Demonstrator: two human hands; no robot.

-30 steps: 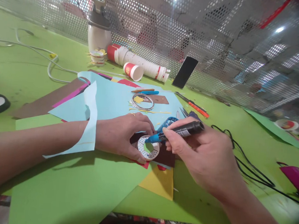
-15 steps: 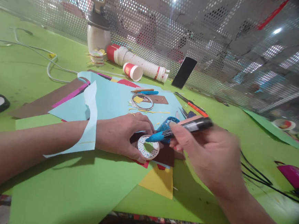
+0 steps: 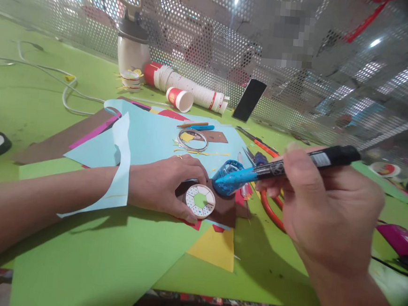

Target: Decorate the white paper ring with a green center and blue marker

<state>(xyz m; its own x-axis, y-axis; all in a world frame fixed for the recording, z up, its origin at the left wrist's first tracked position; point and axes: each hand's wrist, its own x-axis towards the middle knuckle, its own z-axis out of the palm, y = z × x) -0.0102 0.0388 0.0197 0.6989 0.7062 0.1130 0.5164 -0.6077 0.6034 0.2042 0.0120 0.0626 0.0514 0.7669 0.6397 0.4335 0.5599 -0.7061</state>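
Observation:
Between the thumb and fingers of my left hand [image 3: 171, 183] is a small round disc [image 3: 200, 201] with a green centre and a white ring divided by dark lines, with blue dots in several sections. A dark brown piece [image 3: 222, 211] lies under it. My right hand [image 3: 327, 205] grips a black marker [image 3: 280, 167] with a blue front end. The marker's tip is up and to the right of the disc, apart from it, in front of a blue tape dispenser or holder [image 3: 233, 167]. A light blue paper strip [image 3: 120, 165] lies over my left wrist.
Coloured paper sheets [image 3: 93, 257] cover the green table. Behind them are a silver ring [image 3: 193, 140], stacked paper cups [image 3: 195, 88], a phone [image 3: 249, 100] and a white bottle [image 3: 132, 53]. Orange-handled scissors [image 3: 272, 212] lie near my right hand. A pink object [image 3: 398, 241] sits at right.
My right hand has moved right with the marker, whose tip has come away from the disc. The orange scissor handles now show. My left hand keeps its hold.

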